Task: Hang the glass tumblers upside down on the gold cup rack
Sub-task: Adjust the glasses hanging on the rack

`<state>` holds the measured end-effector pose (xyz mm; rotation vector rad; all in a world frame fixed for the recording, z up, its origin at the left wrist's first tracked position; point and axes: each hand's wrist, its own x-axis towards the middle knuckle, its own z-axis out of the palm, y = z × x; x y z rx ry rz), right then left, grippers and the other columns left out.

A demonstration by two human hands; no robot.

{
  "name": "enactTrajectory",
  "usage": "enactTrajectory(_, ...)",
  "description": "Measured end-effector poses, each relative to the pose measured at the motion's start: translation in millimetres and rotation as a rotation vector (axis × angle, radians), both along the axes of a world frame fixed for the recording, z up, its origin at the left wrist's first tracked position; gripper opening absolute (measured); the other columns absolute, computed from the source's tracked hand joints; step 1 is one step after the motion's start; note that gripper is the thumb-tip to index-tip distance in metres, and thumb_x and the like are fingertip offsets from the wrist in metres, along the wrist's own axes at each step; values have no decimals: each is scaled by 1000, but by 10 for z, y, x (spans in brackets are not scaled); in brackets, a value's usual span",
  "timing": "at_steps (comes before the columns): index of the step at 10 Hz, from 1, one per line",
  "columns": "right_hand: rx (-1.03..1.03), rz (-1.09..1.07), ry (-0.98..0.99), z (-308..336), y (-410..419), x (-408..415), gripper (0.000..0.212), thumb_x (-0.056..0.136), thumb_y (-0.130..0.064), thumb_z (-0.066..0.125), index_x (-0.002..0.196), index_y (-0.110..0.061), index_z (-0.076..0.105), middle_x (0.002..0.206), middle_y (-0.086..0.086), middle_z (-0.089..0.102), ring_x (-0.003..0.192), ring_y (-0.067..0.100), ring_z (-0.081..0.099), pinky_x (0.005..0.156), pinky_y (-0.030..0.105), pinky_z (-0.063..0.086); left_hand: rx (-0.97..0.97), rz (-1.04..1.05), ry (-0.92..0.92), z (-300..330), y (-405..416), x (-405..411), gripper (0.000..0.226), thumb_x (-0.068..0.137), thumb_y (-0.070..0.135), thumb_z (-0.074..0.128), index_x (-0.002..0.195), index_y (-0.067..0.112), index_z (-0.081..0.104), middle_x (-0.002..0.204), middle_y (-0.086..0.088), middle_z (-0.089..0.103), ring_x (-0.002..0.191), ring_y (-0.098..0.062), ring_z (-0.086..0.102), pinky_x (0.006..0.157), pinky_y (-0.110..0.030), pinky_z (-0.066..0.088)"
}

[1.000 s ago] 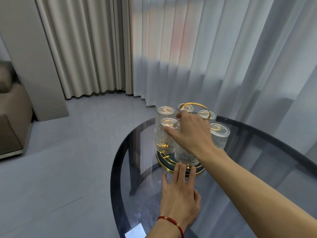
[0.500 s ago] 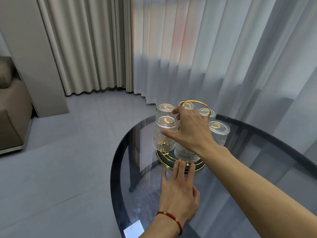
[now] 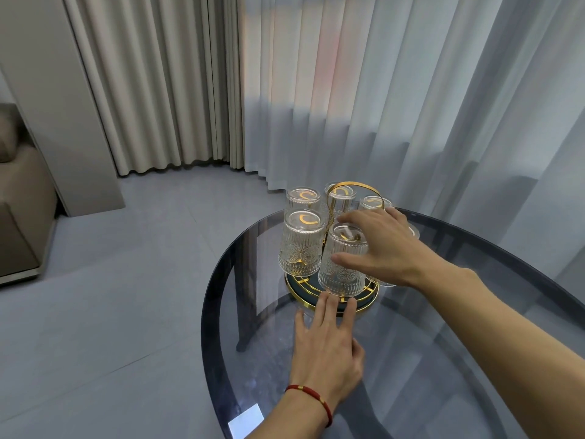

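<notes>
The gold cup rack (image 3: 357, 184) with its loop handle stands on a round dark base (image 3: 294, 288) on the glass table. Several ribbed glass tumblers hang upside down on it. The front tumbler (image 3: 342, 274) is nearest me, with another (image 3: 302, 245) to its left. My right hand (image 3: 380, 245) hovers at the front tumbler with fingers spread, thumb against its side and index finger over its bottom. My left hand (image 3: 326, 346), with a red bracelet on its wrist, lies flat on the table, fingertips at the base's rim. A tumbler at the right (image 3: 414, 231) is mostly hidden by my right hand.
The round smoked-glass table (image 3: 215, 312) has a dark rim, and its legs show through the top. A white rectangle (image 3: 245, 419) shows at its near edge. Sheer curtains (image 3: 411, 106) hang close behind the rack. A beige sofa (image 3: 19, 191) stands on the grey floor at far left.
My right hand has slid rightward off the top of the front tumbler and spread its fingers, uncovering the glass. My left hand has stayed flat at the base.
</notes>
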<state>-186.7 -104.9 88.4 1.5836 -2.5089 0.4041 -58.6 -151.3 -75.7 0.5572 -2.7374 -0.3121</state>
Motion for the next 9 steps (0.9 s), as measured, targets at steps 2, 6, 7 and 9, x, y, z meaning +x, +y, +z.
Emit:
enactTrajectory(2, -11, 25, 23, 3, 58, 21, 74, 79, -67, 68, 140, -28, 52, 143, -3, 58, 139, 21, 44, 123, 54, 13, 6, 1, -7, -3, -5, -13, 65, 95, 42, 39, 155, 30, 14, 162, -11, 18, 151, -29, 7, 116, -64, 16)
enactTrajectory(6, -18, 43, 42, -118, 127, 51, 76, 82, -66, 63, 147, -30, 45, 144, 0, 55, 137, 24, 42, 118, 50, 24, 2, -2, -16, 15, 2, 4, 65, 95, 41, 39, 154, 30, 13, 161, -10, 20, 150, -29, 9, 116, -63, 18)
enactTrajectory(7, -34, 48, 52, -161, 167, 82, 74, 85, -64, 61, 148, -30, 43, 150, -1, 53, 141, 24, 41, 119, 51, 23, -10, -10, -18, 32, 21, 33, 65, 96, 39, 39, 155, 28, 15, 160, -11, 21, 150, -29, 9, 117, -62, 18)
enactTrajectory(9, -38, 45, 80, -186, 221, 156, 73, 93, -60, 52, 156, -29, 33, 165, -2, 34, 153, 21, 26, 125, 53, 14, 29, -23, 7, 64, 48, 111, 55, 99, 31, 44, 151, 22, 32, 161, -10, 23, 150, -27, 11, 118, -53, 22)
